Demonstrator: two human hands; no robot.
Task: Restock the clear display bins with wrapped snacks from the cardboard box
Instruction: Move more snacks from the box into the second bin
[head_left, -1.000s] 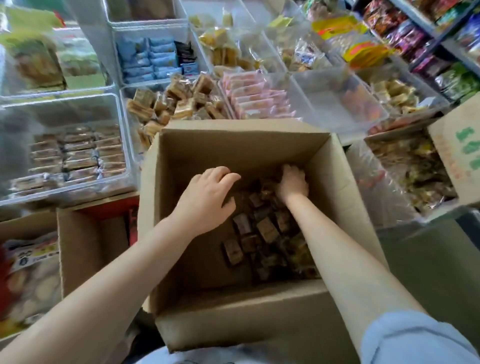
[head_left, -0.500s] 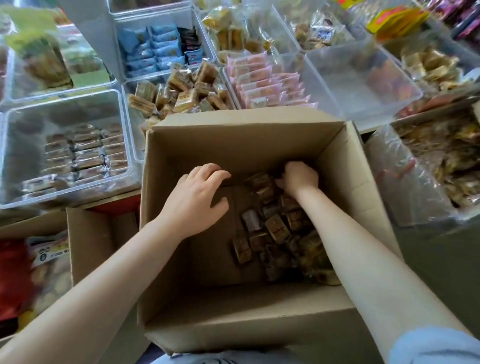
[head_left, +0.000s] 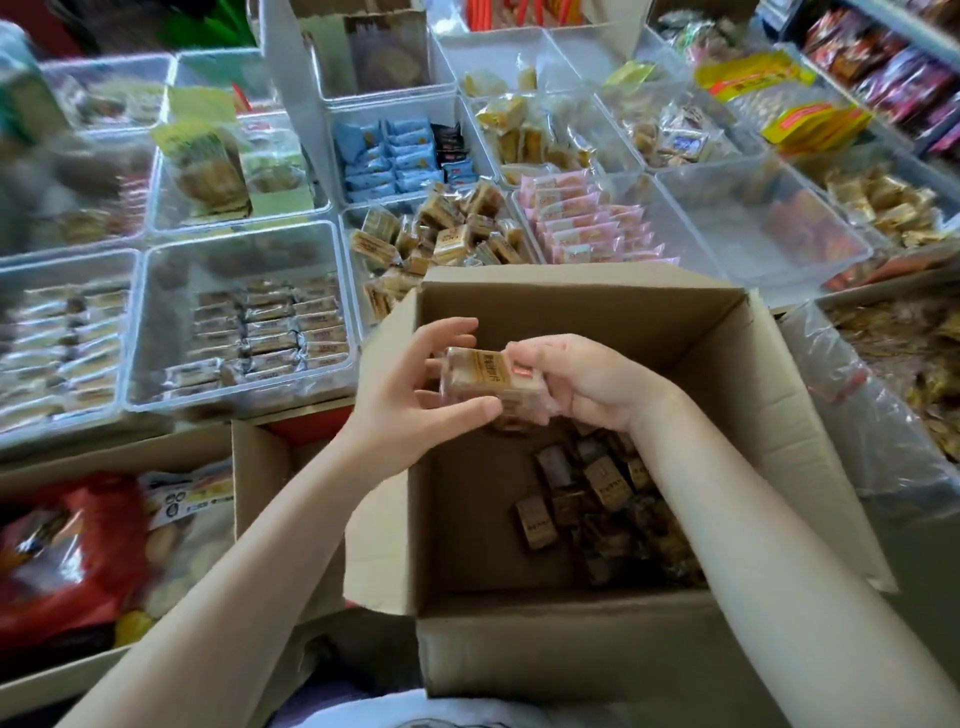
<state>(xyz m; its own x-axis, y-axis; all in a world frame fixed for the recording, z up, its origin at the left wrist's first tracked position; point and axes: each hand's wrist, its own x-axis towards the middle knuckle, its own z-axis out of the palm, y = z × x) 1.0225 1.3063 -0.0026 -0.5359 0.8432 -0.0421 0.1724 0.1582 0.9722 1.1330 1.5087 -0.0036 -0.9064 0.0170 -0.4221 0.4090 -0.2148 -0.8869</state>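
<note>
Holding a small clutch of tan, clear-wrapped snack bars (head_left: 485, 382) above the open brown cardboard box (head_left: 769, 395), I am working with both hands at once: my right hand (head_left: 582, 384) is curled round the far end of the bundle, and my left hand (head_left: 415, 395) is cupping the near end, its thumb pressing up from below while the fingers are spreading loosely over the top. The rest of the wrapped snacks (head_left: 587, 499) are lying loose in the box's bottom right corner. The risk I am seeing is in the grip itself: the wrappers look slick, several bars are being carried as a loose stack, and I judge that if either hand is easing off during the lift, the inner pieces could be slipping out and dropping back into the box or outside it. The matching clear plastic bin of tan bars (head_left: 441, 234) is sitting just beyond the box's far wall, already heaped near its rim, so pieces dropped on top could be sliding over into the neighbouring bin of pink packets (head_left: 587, 223). For room, the box's raised far wall and left flap (head_left: 384, 332) are standing between my hands and that bin, so I am needing to go up and over; above the bins nothing is blocking the way, while the sides are crowded by a second cardboard box (head_left: 249, 457) on my left and a clear plastic bag (head_left: 857, 415) on my right.
</note>
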